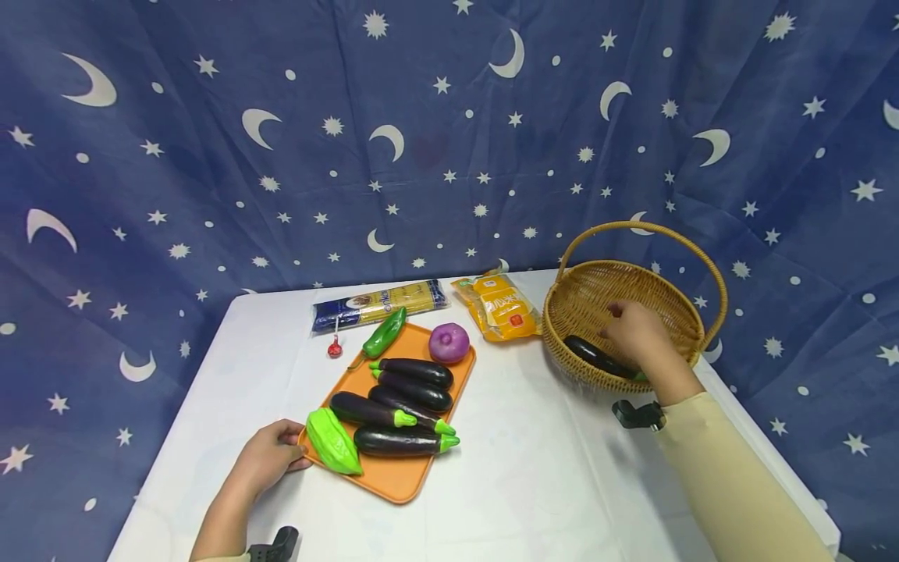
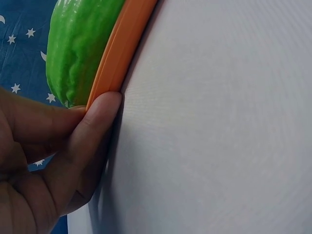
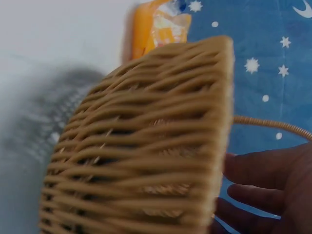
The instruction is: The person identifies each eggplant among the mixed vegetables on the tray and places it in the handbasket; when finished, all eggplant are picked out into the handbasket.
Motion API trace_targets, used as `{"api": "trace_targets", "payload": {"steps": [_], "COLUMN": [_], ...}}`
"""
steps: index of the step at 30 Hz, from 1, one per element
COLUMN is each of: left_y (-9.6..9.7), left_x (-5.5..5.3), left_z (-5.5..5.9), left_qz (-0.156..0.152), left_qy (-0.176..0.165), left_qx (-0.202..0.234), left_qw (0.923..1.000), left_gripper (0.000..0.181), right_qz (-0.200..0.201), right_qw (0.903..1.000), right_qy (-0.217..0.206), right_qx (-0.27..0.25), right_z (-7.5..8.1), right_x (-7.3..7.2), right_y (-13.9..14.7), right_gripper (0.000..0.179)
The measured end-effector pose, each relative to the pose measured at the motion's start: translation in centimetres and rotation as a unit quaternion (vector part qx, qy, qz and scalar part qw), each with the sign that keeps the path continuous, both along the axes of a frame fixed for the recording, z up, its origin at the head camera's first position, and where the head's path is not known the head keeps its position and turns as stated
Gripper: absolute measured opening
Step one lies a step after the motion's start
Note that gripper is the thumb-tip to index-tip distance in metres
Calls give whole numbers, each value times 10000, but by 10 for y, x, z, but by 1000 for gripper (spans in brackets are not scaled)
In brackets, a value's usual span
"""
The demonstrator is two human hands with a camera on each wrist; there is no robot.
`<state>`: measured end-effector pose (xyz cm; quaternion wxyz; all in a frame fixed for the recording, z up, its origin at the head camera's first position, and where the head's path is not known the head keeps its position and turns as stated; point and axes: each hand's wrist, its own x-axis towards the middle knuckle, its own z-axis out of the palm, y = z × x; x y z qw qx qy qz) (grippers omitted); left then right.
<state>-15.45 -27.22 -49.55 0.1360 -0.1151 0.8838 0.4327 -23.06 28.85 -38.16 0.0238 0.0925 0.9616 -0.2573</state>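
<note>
My left hand (image 1: 270, 453) pinches the near left corner of an orange tray (image 1: 400, 490), thumb and finger on its rim (image 2: 114, 68). Beside that corner lies a bright green wrinkled vegetable (image 1: 333, 441), likely a bitter melon. Several dark eggplants (image 1: 403, 441), a green pepper (image 1: 385, 334) and a purple onion (image 1: 449, 343) share the tray. My right hand (image 1: 639, 334) reaches into a wicker basket (image 1: 572, 289), above an eggplant (image 1: 593, 353) lying inside it. The fingers look loose and apart from that eggplant; the basket wall (image 3: 141, 146) partly hides them in the right wrist view.
Behind the tray lie a noodle packet (image 1: 379, 305) and a red lollipop (image 1: 335, 347). An orange-yellow food packet (image 1: 500, 306) sits just left of the basket, whose handle (image 1: 656, 228) arches high. A starry blue curtain (image 1: 449, 140) hangs behind the white table (image 1: 520, 453).
</note>
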Motion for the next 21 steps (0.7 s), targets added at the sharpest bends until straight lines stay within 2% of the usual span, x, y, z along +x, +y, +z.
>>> {"api": "trace_targets", "payload": {"steps": [5, 11, 21], "left_y": [-1, -1, 0], "left_x": [1, 3, 3], "left_z": [0, -1, -1], "left_qz": [20, 119, 104], "left_qy": [26, 25, 120], "left_qx": [-45, 99, 276], "left_qw": [10000, 9999, 9995], "left_gripper": [39, 38, 35], "right_qz": [82, 311, 452], "right_qw": [9996, 9978, 9956], "right_qy": [251, 590, 780], "right_qx": [35, -45, -271], "right_z": [6, 12, 24], "right_x": [-1, -1, 3], "right_y": [-9, -19, -38], "right_gripper": [59, 58, 60]}}
